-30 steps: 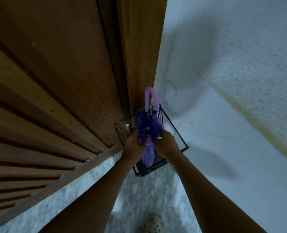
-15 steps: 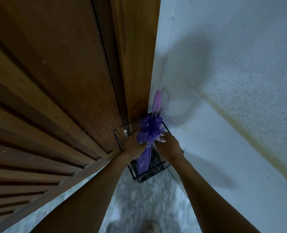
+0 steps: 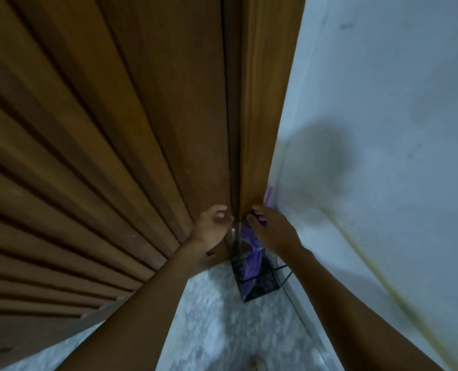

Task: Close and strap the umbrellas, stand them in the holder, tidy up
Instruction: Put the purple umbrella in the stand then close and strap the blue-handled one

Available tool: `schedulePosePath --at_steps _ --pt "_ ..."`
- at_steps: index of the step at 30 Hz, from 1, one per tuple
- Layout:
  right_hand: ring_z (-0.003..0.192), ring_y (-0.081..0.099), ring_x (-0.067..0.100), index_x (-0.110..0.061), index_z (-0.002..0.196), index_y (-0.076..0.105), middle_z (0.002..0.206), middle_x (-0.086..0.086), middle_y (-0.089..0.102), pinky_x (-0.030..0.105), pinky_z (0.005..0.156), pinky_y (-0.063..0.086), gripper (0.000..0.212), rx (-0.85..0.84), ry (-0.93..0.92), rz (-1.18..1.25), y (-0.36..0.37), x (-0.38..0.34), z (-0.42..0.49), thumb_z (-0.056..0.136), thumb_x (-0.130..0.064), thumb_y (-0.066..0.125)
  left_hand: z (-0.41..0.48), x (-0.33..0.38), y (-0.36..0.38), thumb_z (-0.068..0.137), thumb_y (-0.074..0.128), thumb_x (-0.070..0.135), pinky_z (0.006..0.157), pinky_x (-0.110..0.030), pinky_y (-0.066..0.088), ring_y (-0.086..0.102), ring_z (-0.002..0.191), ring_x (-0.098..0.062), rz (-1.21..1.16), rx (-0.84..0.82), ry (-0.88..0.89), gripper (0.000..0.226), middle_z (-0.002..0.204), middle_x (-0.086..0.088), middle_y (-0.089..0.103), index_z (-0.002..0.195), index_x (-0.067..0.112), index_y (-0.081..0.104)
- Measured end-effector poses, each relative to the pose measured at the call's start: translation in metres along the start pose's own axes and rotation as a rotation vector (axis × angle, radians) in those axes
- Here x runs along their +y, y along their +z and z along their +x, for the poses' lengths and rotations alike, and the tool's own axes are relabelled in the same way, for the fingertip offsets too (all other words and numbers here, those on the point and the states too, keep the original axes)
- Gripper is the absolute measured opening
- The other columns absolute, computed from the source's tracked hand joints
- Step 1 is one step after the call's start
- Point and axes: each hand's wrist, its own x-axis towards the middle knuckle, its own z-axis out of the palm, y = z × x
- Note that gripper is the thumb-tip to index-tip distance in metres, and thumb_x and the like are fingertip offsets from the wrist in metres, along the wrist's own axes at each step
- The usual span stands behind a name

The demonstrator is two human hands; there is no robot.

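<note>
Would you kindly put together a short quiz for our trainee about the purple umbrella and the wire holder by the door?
1. True or false: the folded purple umbrella stands inside the black wire holder.
2. Where is the holder? A) in the corner between the brown wooden door and the white wall; B) on a shelf; C) out on open floor, away from any wall.
3. Which hand is nearer the wall?
Key: 1 true; 2 A; 3 the right hand.
</note>
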Motion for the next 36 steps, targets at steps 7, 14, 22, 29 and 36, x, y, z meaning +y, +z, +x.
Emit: schedulePosePath --at_steps 7,14,22,29,36 --pt "0.124 0.056 0.021 -0.024 0.139 0.050 0.136 0.000 0.060 0.041 0.106 0.044 0.047 -0.159 -0.238 -0.101 -0.005 -0.134 -0.076 0.098 -0.047 0.047 -0.128 0.055 -0.133 0.091 0.064 0.008 0.086 -0.026 0.051 0.059 0.091 -0.015 0.059 0.219 0.012 0.027 0.101 -0.002 0.062 0.117 0.011 0.064" --pt "0.103 0.062 0.009 -0.028 0.130 0.057 0.119 -0.007 0.064 0.027 0.092 0.048 0.042 -0.361 -0.508 -0.057 0.052 -0.237 -0.199 0.095 -0.050 0.052 -0.302 0.040 -0.240 0.093 0.062 0.012 0.056 -0.019 0.042 0.055 0.071 -0.016 0.066 0.496 -0.031 0.004 0.081 -0.002 0.062 0.096 0.014 0.060" --pt "0.100 0.056 0.008 -0.025 0.125 0.061 0.116 -0.005 0.062 0.022 0.082 0.040 0.037 -0.685 -0.774 -0.167 0.146 -0.287 -0.409 0.096 -0.047 0.053 -0.578 -0.050 -0.287 0.090 0.066 0.030 0.059 -0.014 0.047 0.065 0.076 -0.011 0.085 0.804 -0.227 0.014 0.095 -0.001 0.069 0.099 0.020 0.066" --pt "0.104 0.062 0.010 -0.025 0.117 0.067 0.115 -0.004 0.068 0.025 0.088 0.047 0.030 -0.963 -1.051 -0.208 0.226 -0.282 -0.592 0.093 -0.042 0.060 -0.799 -0.111 -0.252 0.088 0.065 0.042 0.064 -0.020 0.047 0.065 0.083 -0.012 -0.004 1.059 -0.428 0.029 0.097 0.001 0.069 0.109 0.021 0.067" --pt "0.100 0.063 0.012 -0.035 0.121 0.061 0.113 -0.012 0.066 0.038 0.087 0.055 0.044 -1.254 -1.310 -0.427 0.303 -0.253 -0.768 0.087 -0.062 0.052 -0.986 -0.167 -0.182 0.087 0.065 0.042 0.066 -0.022 0.050 0.066 0.080 -0.009 -0.177 1.379 -0.627 0.027 0.097 0.003 0.070 0.107 0.024 0.068"
